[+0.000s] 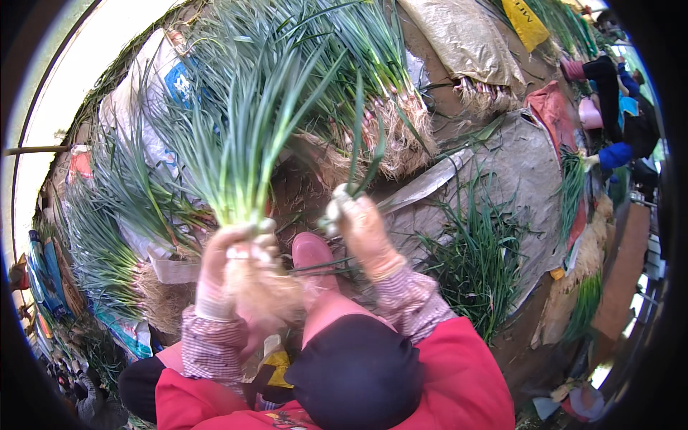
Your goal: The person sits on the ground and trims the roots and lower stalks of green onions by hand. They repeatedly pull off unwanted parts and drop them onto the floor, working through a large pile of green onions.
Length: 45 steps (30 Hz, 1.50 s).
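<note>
Gloved, my left hand (239,250) grips a bunch of green garlic plants (242,161) just above their bulbs. Its leaves point away from me and its pale roots hang blurred below the fist. My right hand (349,215), also in a light glove, is closed on a few loose green leaves (363,140) to the right of the bunch. Beyond both hands lies a large pile of garlic plants (398,129) with pinkish bulbs and tangled roots. More plants (118,258) lie on plastic sacks at the left.
A heap of loose leaves (478,258) lies on a grey sheet (527,161) at the right. A pale strip (430,180) crosses the sheet's edge. A tan sack (467,43) partly covers more plants. My pink boot (312,250) is between my hands. A co-worker's blue sleeve (615,155) shows far right.
</note>
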Available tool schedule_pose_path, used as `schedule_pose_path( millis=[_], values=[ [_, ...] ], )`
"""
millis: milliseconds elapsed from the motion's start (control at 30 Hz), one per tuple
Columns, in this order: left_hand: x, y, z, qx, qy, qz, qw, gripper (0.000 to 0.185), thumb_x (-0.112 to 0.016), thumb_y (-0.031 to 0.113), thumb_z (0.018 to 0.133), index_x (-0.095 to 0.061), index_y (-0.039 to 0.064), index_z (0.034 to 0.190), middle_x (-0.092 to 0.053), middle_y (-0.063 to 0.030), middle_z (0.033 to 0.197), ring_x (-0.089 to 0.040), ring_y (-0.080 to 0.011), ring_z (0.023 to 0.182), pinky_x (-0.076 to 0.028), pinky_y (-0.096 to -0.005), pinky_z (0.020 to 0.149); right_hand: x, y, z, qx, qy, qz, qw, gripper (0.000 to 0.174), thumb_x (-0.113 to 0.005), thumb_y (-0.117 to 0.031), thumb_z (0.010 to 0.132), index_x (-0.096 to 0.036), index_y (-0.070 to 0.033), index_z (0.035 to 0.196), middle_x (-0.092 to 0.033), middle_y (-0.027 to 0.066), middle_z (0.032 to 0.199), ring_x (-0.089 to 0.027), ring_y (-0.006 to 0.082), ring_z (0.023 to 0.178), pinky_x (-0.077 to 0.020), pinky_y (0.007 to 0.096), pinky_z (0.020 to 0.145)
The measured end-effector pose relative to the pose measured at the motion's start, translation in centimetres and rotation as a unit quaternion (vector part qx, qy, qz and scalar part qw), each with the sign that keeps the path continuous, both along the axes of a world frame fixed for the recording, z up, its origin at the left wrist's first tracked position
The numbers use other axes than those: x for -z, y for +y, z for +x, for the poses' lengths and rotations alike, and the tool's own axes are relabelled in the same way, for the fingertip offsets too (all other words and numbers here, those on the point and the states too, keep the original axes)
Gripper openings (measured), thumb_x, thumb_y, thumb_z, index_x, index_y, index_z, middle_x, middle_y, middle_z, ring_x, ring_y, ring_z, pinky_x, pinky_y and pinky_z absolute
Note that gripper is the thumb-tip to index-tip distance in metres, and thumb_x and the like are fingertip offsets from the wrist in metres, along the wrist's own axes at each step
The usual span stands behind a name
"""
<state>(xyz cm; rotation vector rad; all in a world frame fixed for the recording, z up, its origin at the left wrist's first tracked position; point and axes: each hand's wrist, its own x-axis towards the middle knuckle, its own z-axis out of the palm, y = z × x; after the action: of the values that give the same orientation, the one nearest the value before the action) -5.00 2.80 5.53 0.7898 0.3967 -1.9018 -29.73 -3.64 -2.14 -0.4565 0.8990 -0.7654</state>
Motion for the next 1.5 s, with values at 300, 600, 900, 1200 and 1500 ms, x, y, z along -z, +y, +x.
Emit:
schedule_pose_path(
  millis=[300, 600, 900, 1200, 1500],
  values=[
    [-7.6, -5.5, 8.8, -0.060, 0.180, -0.351, 0.917, 0.069, -0.065, 0.002, 0.086, -0.029, 0.007, 0.146, -0.053, -0.0071, 0.095, -0.054, -0.0119, 0.075, -0.053, -0.0334, 0.065, -1.0, -16.2, -11.8, -0.121, 0.558, -0.377, 0.729, 0.030, -0.056, -0.035, 0.094, -0.067, -0.008, 0.103, -0.066, 0.0189, 0.091, -0.064, 0.0333, 0.090, -0.0506, 0.0409, 0.078],
    [0.4, -7.0, -1.1, -0.004, -0.031, -0.114, 0.993, 0.033, -0.056, 0.013, 0.082, -0.054, 0.000, 0.112, -0.052, -0.0206, 0.128, -0.057, -0.0225, 0.089, -0.053, -0.0405, 0.081, -3.6, -15.6, -2.8, -0.098, 0.598, -0.497, 0.621, 0.025, -0.055, -0.029, 0.097, -0.064, -0.006, 0.095, -0.064, 0.0164, 0.074, -0.065, 0.0287, 0.067, -0.0488, 0.0418, 0.058],
    [7.0, -5.5, -5.9, 0.096, -0.147, -0.106, 0.979, 0.024, -0.061, 0.011, 0.086, -0.063, -0.006, 0.103, -0.065, -0.0099, 0.068, -0.065, -0.0194, 0.059, -0.058, -0.0328, 0.066, -3.1, -3.2, -0.5, -0.271, 0.261, -0.036, 0.926, 0.055, -0.064, -0.027, 0.095, -0.045, 0.000, 0.138, -0.065, 0.0112, 0.113, -0.061, 0.0194, 0.106, -0.0471, 0.0318, 0.095],
    [7.4, -4.2, -6.0, 0.058, -0.127, -0.068, 0.988, 0.022, -0.059, 0.009, 0.088, -0.060, -0.008, 0.101, -0.062, -0.0136, 0.069, -0.064, -0.0247, 0.061, -0.059, -0.0434, 0.075, 2.4, -4.5, 5.3, -0.028, 0.116, 0.022, 0.993, 0.026, -0.068, -0.015, 0.090, -0.063, -0.005, 0.113, -0.064, 0.0010, 0.089, -0.060, 0.0102, 0.076, -0.0520, 0.0265, 0.066],
    [8.8, -5.2, -7.1, 0.066, -0.077, -0.122, 0.987, 0.020, -0.058, 0.007, 0.085, -0.061, -0.005, 0.101, -0.064, -0.0228, 0.106, -0.066, -0.0297, 0.078, -0.058, -0.0432, 0.077, 0.6, -11.1, -1.0, 0.191, 0.262, -0.188, 0.927, 0.022, -0.048, -0.013, 0.100, -0.060, -0.007, 0.118, -0.066, 0.0054, 0.085, -0.054, 0.0078, 0.056, -0.0466, 0.0228, 0.051]
  ],
)
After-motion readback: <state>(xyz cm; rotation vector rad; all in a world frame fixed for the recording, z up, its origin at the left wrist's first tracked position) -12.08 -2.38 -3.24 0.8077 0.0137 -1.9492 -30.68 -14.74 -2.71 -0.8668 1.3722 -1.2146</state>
